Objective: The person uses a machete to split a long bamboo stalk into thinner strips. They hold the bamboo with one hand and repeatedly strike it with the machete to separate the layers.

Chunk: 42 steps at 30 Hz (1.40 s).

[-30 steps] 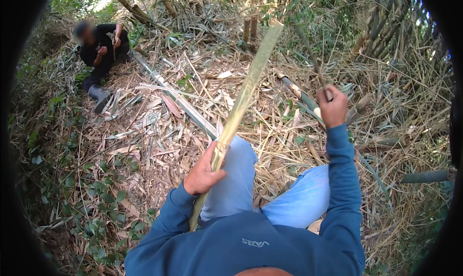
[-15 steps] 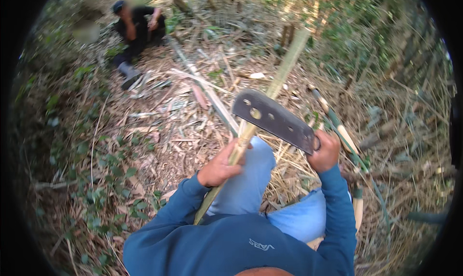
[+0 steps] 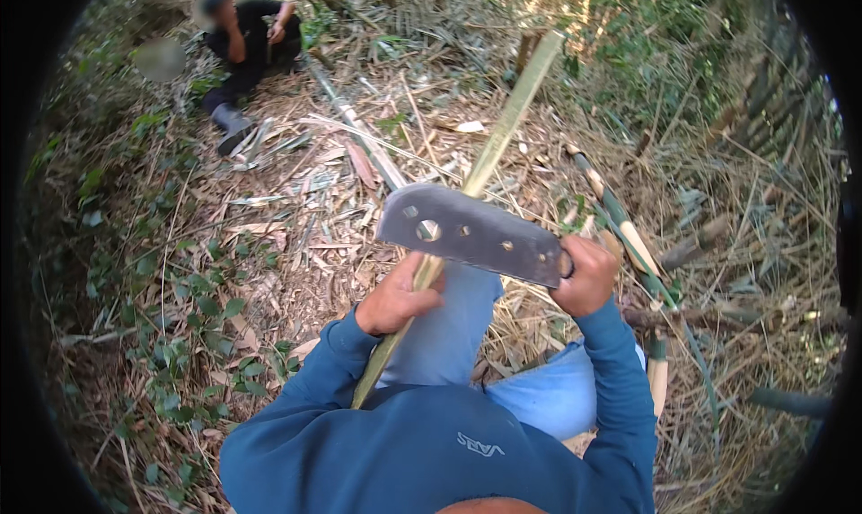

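My left hand (image 3: 395,297) is closed round a long split bamboo strip (image 3: 510,117). The strip slants from beside my waist, over my bent leg, up toward the far right. My right hand (image 3: 585,272) grips a broad dark cleaver (image 3: 471,230) by its handle end. Several holes pierce the wide blade, which lies across the strip just beyond my left hand and hides that stretch of it. Whether the edge is biting into the bamboo I cannot tell. The handle is mostly hidden in my right fist.
Another person (image 3: 251,43) in dark clothes and boots sits on the slope at the far left. Bamboo poles (image 3: 620,216) lie to my right, and another pole (image 3: 359,128) lies ahead. Shavings and dry leaves (image 3: 305,209) litter the ground; leafy plants (image 3: 197,334) grow at left.
The cleaver and my right hand have shifted left, and the blade sits closer to my left hand. My left hand keeps its hold on the strip. The view has shifted slightly.
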### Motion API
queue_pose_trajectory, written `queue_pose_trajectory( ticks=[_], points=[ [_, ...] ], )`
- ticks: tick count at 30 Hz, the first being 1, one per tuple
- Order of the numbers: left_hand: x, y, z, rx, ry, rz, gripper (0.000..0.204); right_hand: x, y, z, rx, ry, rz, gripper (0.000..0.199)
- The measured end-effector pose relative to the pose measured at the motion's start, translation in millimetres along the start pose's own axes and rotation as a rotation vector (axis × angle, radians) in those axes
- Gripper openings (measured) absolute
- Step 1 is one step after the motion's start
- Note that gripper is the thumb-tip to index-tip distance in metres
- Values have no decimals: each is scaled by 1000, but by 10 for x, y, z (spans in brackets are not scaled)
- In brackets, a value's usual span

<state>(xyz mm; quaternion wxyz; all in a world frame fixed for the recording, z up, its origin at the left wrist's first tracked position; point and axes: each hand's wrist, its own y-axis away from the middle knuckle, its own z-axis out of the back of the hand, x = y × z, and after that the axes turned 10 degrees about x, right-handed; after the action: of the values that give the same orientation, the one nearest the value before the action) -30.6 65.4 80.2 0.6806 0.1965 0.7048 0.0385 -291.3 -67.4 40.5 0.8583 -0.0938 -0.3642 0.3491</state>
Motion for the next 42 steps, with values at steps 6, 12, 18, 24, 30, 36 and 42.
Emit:
queue_pose_trajectory(
  ticks=[6, 12, 18, 24, 30, 36, 42],
  points=[
    [85, 8, -51, -6, -165, 43, 24, 137, 30, 26, 87, -30, 67, 31],
    [126, 8, -84, -20, -332, -77, 31, 159, 50, -14, 65, -25, 102, 37],
    [-65, -67, -222, -74, -176, 6, 39, 166, -37, 60, 48, -11, -39, 43],
    [-69, -131, -186, 31, -175, 50, 31, 89, -91, 109, 62, 20, 13, 47],
    [108, -99, -151, 12, -269, 1, 40, 169, -31, 46, 17, 43, 54, 48],
    [11, -151, -213, -38, -105, 5, 44, 108, -127, 76, -32, 77, 33, 47],
    [-73, -134, -235, 12, -149, -14, 57, 58, -117, 56, -44, 116, 68, 37]
  ],
)
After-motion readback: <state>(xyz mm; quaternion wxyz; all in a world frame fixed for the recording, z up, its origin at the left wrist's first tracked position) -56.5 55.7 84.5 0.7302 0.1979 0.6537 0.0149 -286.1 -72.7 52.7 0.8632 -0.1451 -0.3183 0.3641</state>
